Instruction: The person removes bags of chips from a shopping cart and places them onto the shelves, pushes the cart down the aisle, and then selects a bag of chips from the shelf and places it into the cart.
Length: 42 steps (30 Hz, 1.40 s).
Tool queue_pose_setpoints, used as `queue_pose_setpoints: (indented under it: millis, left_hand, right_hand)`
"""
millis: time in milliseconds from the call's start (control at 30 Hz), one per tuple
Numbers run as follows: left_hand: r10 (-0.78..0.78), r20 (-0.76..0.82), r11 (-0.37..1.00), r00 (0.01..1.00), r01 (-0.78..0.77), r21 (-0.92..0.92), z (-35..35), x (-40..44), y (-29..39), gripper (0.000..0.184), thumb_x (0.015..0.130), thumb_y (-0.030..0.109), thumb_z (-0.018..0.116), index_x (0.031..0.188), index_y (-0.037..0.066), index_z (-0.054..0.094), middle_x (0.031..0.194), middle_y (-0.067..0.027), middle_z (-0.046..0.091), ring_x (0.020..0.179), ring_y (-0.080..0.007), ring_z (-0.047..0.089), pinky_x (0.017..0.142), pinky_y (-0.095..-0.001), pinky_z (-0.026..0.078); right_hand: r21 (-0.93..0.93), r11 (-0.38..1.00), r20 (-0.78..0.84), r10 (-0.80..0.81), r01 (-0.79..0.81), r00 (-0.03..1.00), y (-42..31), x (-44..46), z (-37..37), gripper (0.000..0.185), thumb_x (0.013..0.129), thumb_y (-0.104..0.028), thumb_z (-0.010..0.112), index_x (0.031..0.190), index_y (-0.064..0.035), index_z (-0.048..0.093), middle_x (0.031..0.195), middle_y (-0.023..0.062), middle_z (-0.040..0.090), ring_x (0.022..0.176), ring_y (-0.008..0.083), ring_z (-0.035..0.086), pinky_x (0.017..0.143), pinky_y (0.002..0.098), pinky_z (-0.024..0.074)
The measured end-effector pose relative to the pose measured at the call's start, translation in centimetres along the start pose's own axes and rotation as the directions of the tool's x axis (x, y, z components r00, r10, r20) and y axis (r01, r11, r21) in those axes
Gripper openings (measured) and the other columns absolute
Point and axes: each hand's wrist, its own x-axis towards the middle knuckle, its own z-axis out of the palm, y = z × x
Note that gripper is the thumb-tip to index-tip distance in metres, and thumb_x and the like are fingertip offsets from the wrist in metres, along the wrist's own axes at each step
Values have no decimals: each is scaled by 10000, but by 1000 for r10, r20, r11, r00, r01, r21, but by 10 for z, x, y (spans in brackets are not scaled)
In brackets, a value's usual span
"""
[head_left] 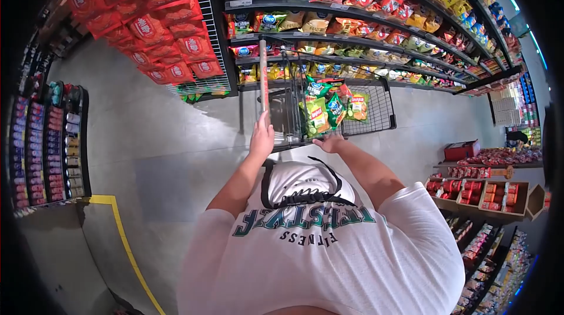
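Observation:
A dark wire shopping cart (385, 103) stands in front of me, side-on. My left hand (262, 136) is closed around the near end of its long handle bar (264, 74). My right hand (330, 142) rests at the cart's near edge, below the snack bags; its fingers are partly hidden there. Inside the cart lie several bags, among them a light green bag (317, 116), a blue and green bag (335, 109) and an orange and green bag (357, 106).
Shelves of snack bags (352, 7) run along the far side. Red bags (147, 27) hang on a wire rack at upper left. A drink shelf (47, 145) stands at far left. Boxes of red packs (499, 197) and more shelving are at right. Grey floor (170, 133) shows at left.

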Motion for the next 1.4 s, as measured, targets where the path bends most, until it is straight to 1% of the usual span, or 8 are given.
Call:
queue_pose_setpoints:
  millis: [200,333,533,567,600,767,967,1400]
  left_hand:
    - [-102,9,991,995,101,84,9,-48,-1,409,978,182,468,1385,207,436,1163,-246,604,1105,-432,574,930,-495,460]
    - [-196,1,975,981,195,108,23,-61,-1,309,983,176,465,1290,172,493,1084,-255,626,1013,-432,600,856,-496,466]
    - [-38,-116,995,993,48,85,41,-98,-6,279,975,146,457,1242,83,511,995,-249,635,947,-415,613,820,-495,463]
    - [-211,-26,977,977,212,35,35,-111,21,279,975,147,449,1231,56,511,1053,-253,628,986,-407,607,855,-471,465]
    - [-183,-62,981,981,186,55,40,-119,20,280,975,148,447,1233,59,511,1063,-254,627,993,-409,604,866,-465,464]
    - [-190,-115,975,975,201,98,58,-164,9,286,988,175,432,1242,66,504,1092,-260,629,1050,-419,595,897,-465,458]
    - [-129,-134,964,983,156,216,52,-178,12,264,1007,201,411,1243,103,477,912,-232,633,882,-404,624,778,-479,472]
    - [-163,-148,952,976,195,236,5,-125,-15,264,990,197,436,1229,136,529,1062,-247,645,1027,-419,606,874,-490,465]
  right_hand:
    - [52,979,-406,-161,199,899,8,-43,51,844,925,-627,473,1532,-77,269,1587,282,144,1440,434,253,1187,431,230]
    - [504,742,-98,-459,441,883,52,-50,159,531,940,-496,530,1293,-105,595,1268,216,612,1138,360,610,993,426,462]
    - [294,890,333,-437,349,835,181,-29,459,539,867,-510,544,1167,-83,681,1181,217,664,1087,365,636,946,435,491]
    - [513,856,365,-147,-67,919,196,-100,437,514,864,-474,551,1136,-65,702,1172,215,669,1078,354,641,939,426,494]
    - [91,985,462,-174,149,870,214,-137,406,508,866,-434,565,1154,-37,693,1196,220,658,1128,354,622,960,434,487]
    - [144,989,111,-51,35,992,288,-122,531,420,831,-340,572,1135,-82,705,1227,184,649,1106,372,626,956,449,505]
    - [279,960,405,-91,-28,910,183,-183,421,481,863,-356,567,1201,-27,659,1295,199,607,1203,352,575,1038,396,447]
    - [504,854,-102,-85,125,991,140,-132,342,371,864,-332,594,1136,-94,677,1109,196,691,1069,365,642,949,426,507]
